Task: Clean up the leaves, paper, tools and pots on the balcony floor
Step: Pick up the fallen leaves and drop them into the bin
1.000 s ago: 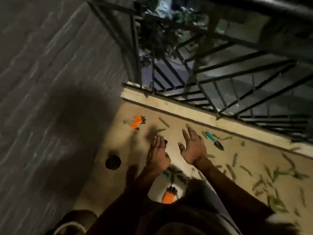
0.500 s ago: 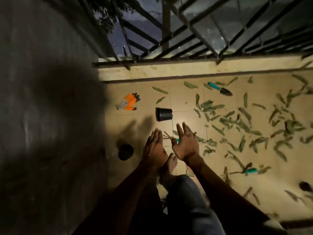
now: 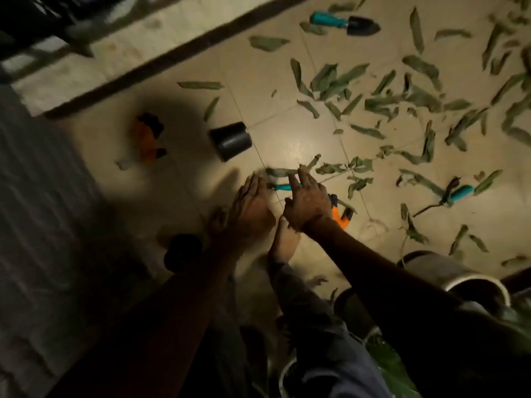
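Floor [image 3: 290, 139]: leaves [image 3: 402, 101] lie scattered across its right half.
Pot on its side [image 3: 230, 140]: left of the leaves, beyond the hands.
Glove [image 3: 149, 136]: left of that pot, near the wall [image 3: 43, 225].
Trowel [image 3: 344, 23]: far side of the floor, near the ledge [image 3: 143, 41].
Left hand [image 3: 253, 206]: just left of the right hand [image 3: 307, 202], both above the floor.
Hand tool [image 3: 283, 187]: on the floor, partly under the right hand's fingers.
Second glove [image 3: 340, 214]: just right of the right hand.
Small pot [image 3: 184, 251]: left of the left forearm.
Bare foot [image 3: 284, 242]: between the two forearms.
Larger pots [image 3: 459, 280]: near right, behind the right arm.
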